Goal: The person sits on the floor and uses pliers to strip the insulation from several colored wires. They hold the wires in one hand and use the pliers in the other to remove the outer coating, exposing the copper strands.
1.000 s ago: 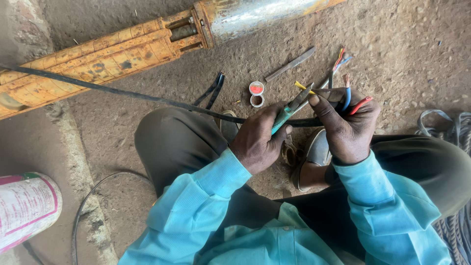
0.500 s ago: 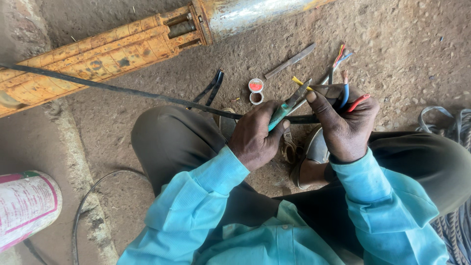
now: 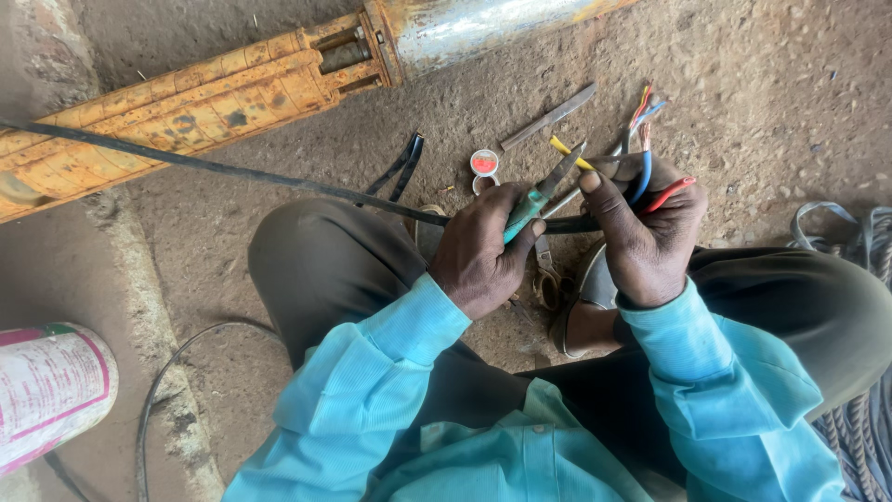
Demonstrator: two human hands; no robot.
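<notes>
My left hand [image 3: 478, 251] grips pliers with teal handles [image 3: 536, 197], their jaws closed on a yellow wire [image 3: 563, 149]. My right hand [image 3: 646, 232] holds the end of a black flat cable [image 3: 232, 172], with its blue wire [image 3: 641, 181] and red wire [image 3: 671, 192] fanned out between the fingers and the yellow wire pinched at the thumb. The cable runs left across the dirt floor and over my knee. Both hands are raised above my sandalled feet.
A long yellow and silver cylinder [image 3: 214, 93] lies across the top. On the ground near the hands lie two small tape rolls [image 3: 484, 163], a metal blade [image 3: 550, 116], black strips [image 3: 401, 167] and another wire end [image 3: 644, 107]. A white sack [image 3: 51, 390] sits at the left, coiled cable [image 3: 864, 428] at the right.
Both hands have risen slightly together. The pliers have slid a little along the yellow wire, which now shows more past the jaws.
</notes>
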